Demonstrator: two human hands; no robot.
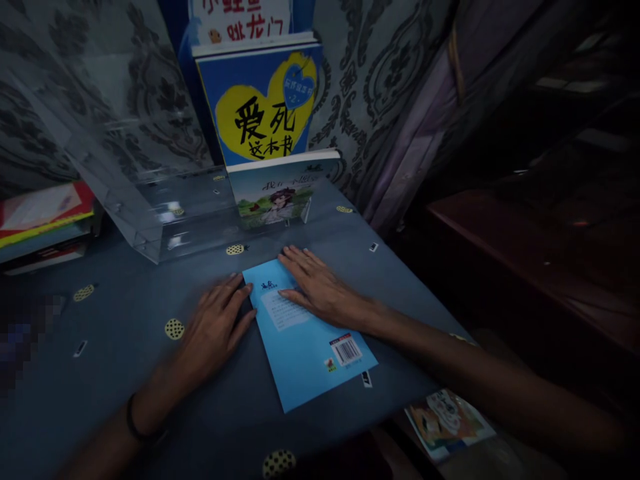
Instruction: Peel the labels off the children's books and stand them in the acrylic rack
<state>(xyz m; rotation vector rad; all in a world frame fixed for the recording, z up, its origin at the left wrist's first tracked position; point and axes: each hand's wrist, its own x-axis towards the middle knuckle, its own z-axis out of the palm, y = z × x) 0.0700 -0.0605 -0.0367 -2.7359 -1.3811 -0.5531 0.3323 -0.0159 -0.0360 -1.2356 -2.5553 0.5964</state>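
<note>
Blue book (303, 353) flat on the table (220, 400), back cover up, barcode (346, 350) toward the near end. It lies between the two hands, a little askew to the near table edge.

Right hand (323, 293): palm down over the book's right edge and far corner; thumb spread away from the fingers and resting over the pale text panel. Nothing pinched. Left hand (213, 327): on the table beside the book, band (131, 420) at the wrist; fingers loosely extended, thumb apart, tips at the book's left edge. No pinch visible; cannot tell whether any fingertip is tucked under.

Step in hand, as I judge it: squaring or steadying the shut book, one hand bearing on the cover, the other guarding the side. Any further handling would call for light, even pressure from the right. Turning or lifting would need a fingertip under the left edge and a thumb on top; the thin book could slide on the table or bend if taken by one corner.

Beyond the far end: girl-cover book (280, 190), propped up, with the heart book (270, 100) behind it. Clear stand (103, 153) to the left.
</note>
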